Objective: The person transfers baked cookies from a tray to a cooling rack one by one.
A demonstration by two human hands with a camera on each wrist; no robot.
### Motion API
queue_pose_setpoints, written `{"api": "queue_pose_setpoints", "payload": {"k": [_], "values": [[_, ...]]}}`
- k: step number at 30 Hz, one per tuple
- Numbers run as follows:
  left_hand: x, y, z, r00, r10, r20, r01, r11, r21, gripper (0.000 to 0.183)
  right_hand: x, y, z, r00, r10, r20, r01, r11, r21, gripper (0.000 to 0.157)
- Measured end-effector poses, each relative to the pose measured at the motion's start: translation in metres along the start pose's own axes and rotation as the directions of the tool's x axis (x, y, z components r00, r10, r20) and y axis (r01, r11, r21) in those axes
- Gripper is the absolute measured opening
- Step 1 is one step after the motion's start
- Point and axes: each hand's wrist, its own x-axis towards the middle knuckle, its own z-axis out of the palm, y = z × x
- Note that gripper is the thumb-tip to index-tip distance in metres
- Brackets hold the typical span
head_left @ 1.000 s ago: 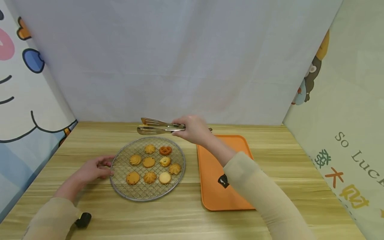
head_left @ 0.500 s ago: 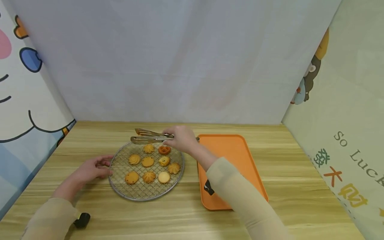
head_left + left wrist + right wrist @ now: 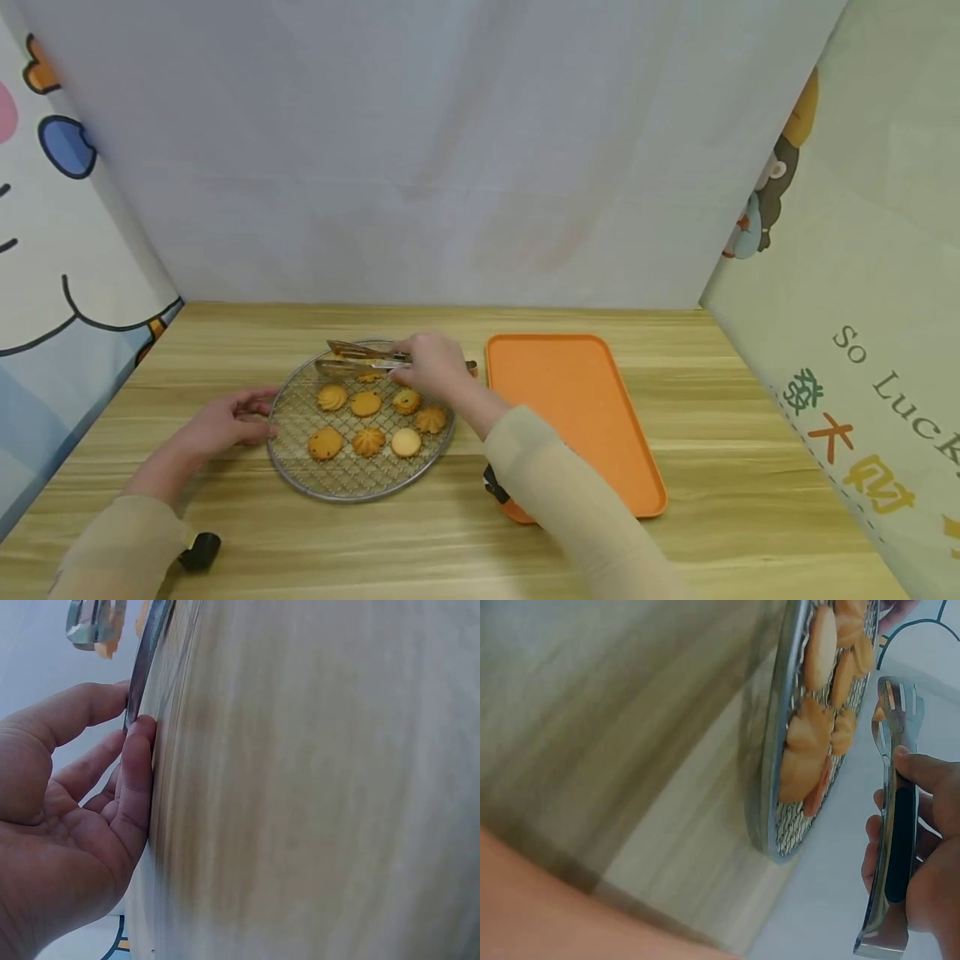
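Note:
My right hand grips metal tongs with slotted ends and black handle grips. In the head view the tongs' ends hover over the far part of a round wire rack, pointing left and slightly apart. Several cookies lie on the rack: swirled, star-shaped, flat round and speckled ones. A cookie at the back is partly covered by the tongs, and the pretzel is hidden in the head view. At the rack's left edge my left hand holds the rim between thumb and fingers, low by the table.
An orange rectangular tray lies right of the rack, its near left corner covered by my right sleeve. The wooden table ends at a pale cloth behind. Printed panels stand at both sides.
My right hand has moved left, nearer and lower with the tongs, from behind the rack to above its far part. My left hand stays at the rim.

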Motion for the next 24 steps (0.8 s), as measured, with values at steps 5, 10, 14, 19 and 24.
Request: {"api": "queue_pose_setpoints", "payload": {"k": [5,10,14,19,24], "values": [[-0.001,0.0,-0.001,1.0,0.004,0.003,-0.004,1.0,-0.006,0.076,0.0,-0.004,0.009,0.999,0.029,-0.012,-0.03,0.998,-0.048,0.038],[0.0,-0.001,-0.001,1.0,0.013,-0.002,-0.013,1.0,-0.004,0.076,0.0,-0.007,0.015,0.999,0.041,-0.018,-0.042,0.995,-0.088,0.039],[0.0,-0.002,-0.001,1.0,0.014,0.004,-0.014,1.0,-0.005,0.076,0.0,-0.01,0.019,0.999,0.041,-0.032,-0.044,0.992,-0.115,0.039],[0.001,-0.002,0.0,1.0,0.008,0.003,-0.008,1.0,-0.009,0.076,0.002,-0.011,0.023,0.998,0.038,-0.043,-0.044,0.989,-0.14,0.04],[0.0,-0.001,0.0,1.0,0.001,-0.005,-0.001,1.0,-0.004,0.076,0.002,-0.011,0.023,0.998,0.032,-0.047,-0.038,0.99,-0.137,0.04]]}}
